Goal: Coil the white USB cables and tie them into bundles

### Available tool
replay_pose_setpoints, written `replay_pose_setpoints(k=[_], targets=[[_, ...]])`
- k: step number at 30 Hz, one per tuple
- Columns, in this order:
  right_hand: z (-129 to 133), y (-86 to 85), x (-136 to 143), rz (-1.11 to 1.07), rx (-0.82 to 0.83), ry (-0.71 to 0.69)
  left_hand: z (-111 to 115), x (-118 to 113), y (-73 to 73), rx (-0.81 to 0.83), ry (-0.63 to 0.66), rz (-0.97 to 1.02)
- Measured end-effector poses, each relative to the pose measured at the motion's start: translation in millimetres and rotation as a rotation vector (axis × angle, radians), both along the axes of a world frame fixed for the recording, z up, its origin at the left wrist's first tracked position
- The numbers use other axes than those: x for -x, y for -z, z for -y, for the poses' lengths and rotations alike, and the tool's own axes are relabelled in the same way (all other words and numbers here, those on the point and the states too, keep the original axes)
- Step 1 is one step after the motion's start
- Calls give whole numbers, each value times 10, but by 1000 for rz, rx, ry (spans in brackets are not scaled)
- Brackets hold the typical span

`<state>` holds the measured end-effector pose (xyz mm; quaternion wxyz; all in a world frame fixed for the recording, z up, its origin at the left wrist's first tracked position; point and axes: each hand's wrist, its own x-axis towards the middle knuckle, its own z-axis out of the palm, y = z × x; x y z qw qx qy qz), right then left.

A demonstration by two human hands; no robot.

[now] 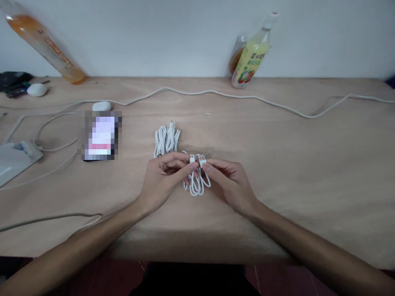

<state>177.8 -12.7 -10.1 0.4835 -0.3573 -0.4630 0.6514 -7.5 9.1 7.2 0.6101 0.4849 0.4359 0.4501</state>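
Observation:
A white USB cable (197,190) hangs in loops between my two hands, above the wooden table. My left hand (168,174) pinches its smaller metal-tipped plug (192,158) between thumb and fingers. With thumb and forefinger, my right hand (230,176) grips the wider USB plug (202,160) close beside it. Both plugs point away from me, side by side. Just beyond my left hand lie bundled white cables (167,139), their near end partly hidden by my fingers.
A phone (101,137), blurred out, lies to the left, with a white case (101,106) behind it. A long white cord (212,92) crosses the back of the table (293,164). An orange bottle (46,49) and a yellow drink bottle (251,57) stand by the wall.

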Motion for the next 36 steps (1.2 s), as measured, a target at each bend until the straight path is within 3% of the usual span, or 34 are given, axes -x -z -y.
replay_pose_setpoints(k=[13, 36], targets=[[8, 40, -8, 0, -39, 15, -2, -8, -8, 34, 1, 63], [-1, 28, -8, 19, -44, -10, 1, -4, 5, 12, -11, 5]])
